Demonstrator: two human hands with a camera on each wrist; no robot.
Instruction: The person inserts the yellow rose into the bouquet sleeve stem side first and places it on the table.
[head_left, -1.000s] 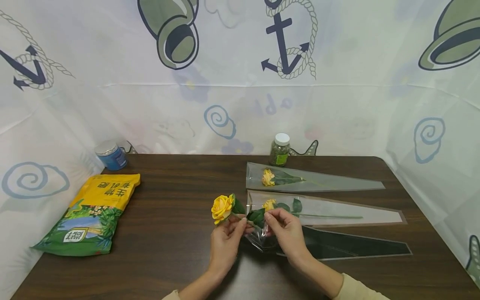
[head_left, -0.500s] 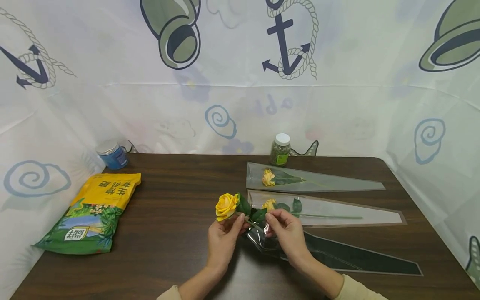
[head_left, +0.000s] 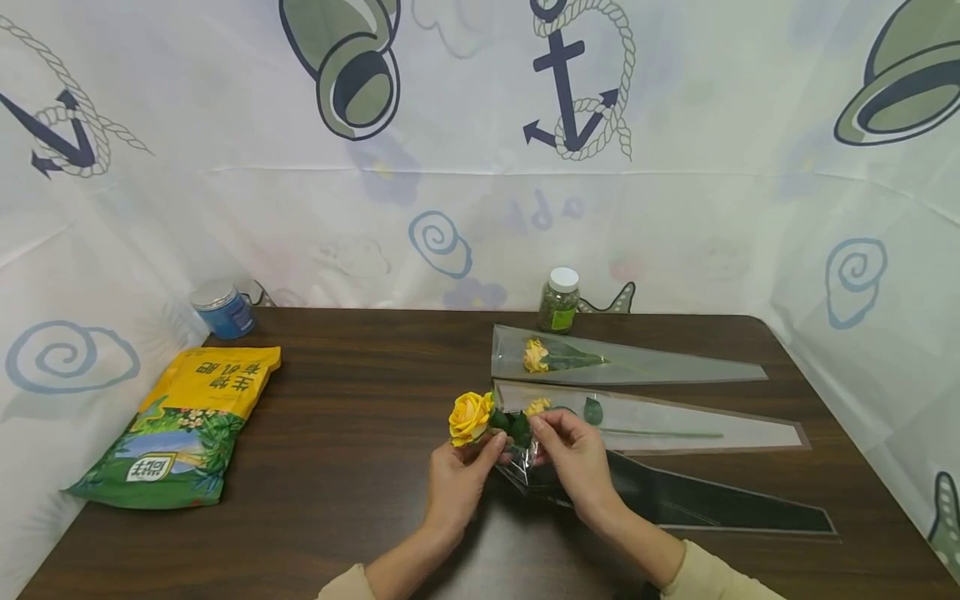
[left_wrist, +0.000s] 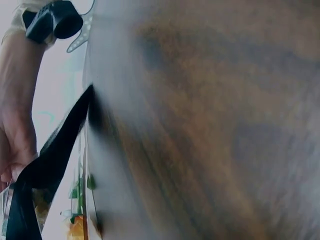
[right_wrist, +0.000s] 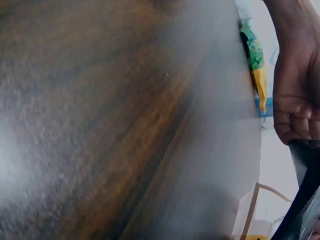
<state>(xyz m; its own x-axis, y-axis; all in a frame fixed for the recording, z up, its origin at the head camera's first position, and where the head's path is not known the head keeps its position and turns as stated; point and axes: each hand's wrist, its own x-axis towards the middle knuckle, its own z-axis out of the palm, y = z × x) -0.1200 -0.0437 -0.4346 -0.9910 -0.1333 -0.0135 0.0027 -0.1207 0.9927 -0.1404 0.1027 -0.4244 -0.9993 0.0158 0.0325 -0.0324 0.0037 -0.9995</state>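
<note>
A yellow rose (head_left: 471, 418) with green leaves is pinched below its bloom between the thumb and fingers of my left hand (head_left: 456, 487). My right hand (head_left: 579, 467) pinches the wide end of a long black-backed clear flower sleeve (head_left: 720, 496), whose narrow end points right. The rose's leaves lie at the sleeve's mouth; its lower stem is hidden by the sleeve and hand. In the left wrist view, the right hand (left_wrist: 17, 135) holds the dark sleeve (left_wrist: 50, 160). The right wrist view shows the left hand (right_wrist: 297, 95) by the sleeve's edge.
Two light sleeves, each with a yellow rose, lie behind: a nearer one (head_left: 750, 429) and a farther one (head_left: 697, 367). A green-lidless-looking jar with white cap (head_left: 561, 302) stands at the back. On the left are a yellow-green bag (head_left: 180, 429) and a blue jar (head_left: 225, 312).
The rose and my left hand have moved right, toward the right hand. The sleeve's narrow end swung nearer the front, then slightly back. My right hand has barely moved.
</note>
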